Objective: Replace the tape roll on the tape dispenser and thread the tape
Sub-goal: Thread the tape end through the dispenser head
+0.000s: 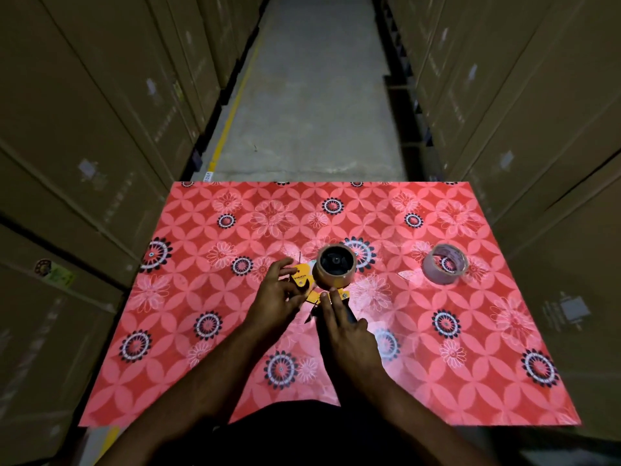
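Note:
An orange tape dispenser (304, 280) lies flat on the red flowered table (437, 364). A brown tape roll (334, 275) sits on its black hub. My left hand (277, 295) pinches the dispenser's orange front plate between thumb and fingers. My right hand (346, 334) is wrapped around the black handle, with two fingers stretched onto the orange frame below the roll. A second, nearly used-up clear roll (444, 264) lies apart at the right of the table. Whether a tape end is pulled out I cannot tell.
Tall stacks of cardboard boxes (84, 146) wall the aisle on both sides. A concrete floor (312, 105) with a yellow line runs away beyond the table's far edge. A small scrap (407, 274) lies left of the clear roll.

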Motion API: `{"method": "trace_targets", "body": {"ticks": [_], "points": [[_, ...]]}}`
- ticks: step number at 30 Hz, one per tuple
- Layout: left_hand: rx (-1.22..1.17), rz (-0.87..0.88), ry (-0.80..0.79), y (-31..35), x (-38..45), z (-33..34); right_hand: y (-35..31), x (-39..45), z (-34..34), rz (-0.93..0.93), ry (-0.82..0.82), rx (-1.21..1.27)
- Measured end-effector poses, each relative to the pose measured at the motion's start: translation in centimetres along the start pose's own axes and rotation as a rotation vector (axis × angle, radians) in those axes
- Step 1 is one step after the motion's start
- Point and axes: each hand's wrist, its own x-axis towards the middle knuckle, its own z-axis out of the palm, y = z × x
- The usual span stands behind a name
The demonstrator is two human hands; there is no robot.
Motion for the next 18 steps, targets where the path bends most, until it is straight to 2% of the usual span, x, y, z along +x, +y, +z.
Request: {"method": "trace_targets", "body": {"ticks": [7,12,18], "points": [[0.185,0.029,-0.054,0.8,-1.2,-3.1,1.0,0.8,1.3,-0.062,-0.065,-0.031],[0.289,-0.005,-0.083,-0.3,-2.4,-5.9,1.5,0.9,-0.2,-0.001,0.038,-0.039],[0.369,0.049,-0.022,-0.6,-2.1,-6.1,2.5,1.3,1.3,-0.058,-0.072,-0.081]]}}
